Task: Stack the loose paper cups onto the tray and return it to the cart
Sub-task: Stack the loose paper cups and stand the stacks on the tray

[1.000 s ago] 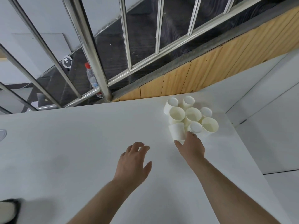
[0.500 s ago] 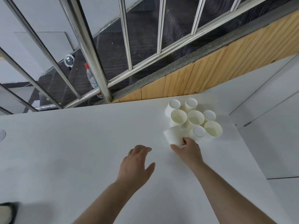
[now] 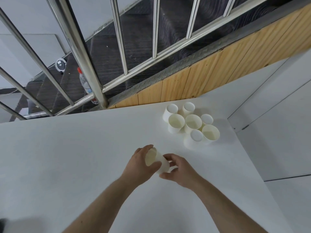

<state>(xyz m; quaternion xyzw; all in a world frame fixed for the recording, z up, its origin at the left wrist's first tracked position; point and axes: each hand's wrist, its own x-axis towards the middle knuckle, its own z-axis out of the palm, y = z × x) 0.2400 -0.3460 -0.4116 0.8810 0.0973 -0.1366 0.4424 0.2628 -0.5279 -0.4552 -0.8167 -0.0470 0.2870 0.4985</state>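
Observation:
One cream paper cup (image 3: 157,161) lies tilted between my two hands above the white table (image 3: 67,157), its mouth turned left. My left hand (image 3: 140,165) curls round its rim and my right hand (image 3: 179,170) grips its base end. Several more paper cups (image 3: 191,125) stand clustered at the table's far right corner, some upright with open mouths, some upside down. No tray or cart is in view.
A steel railing (image 3: 94,76) with slanted bars runs beyond the table's far edge, above dark stairs. A plastic bottle with a red cap (image 3: 85,81) stands behind the rail. Wood panelling (image 3: 210,78) lines the back right. White panels (image 3: 277,140) sit right of the table.
My right hand lifted one cup out of the cluster and drew it back toward me. My left hand came up and took hold of its rim.

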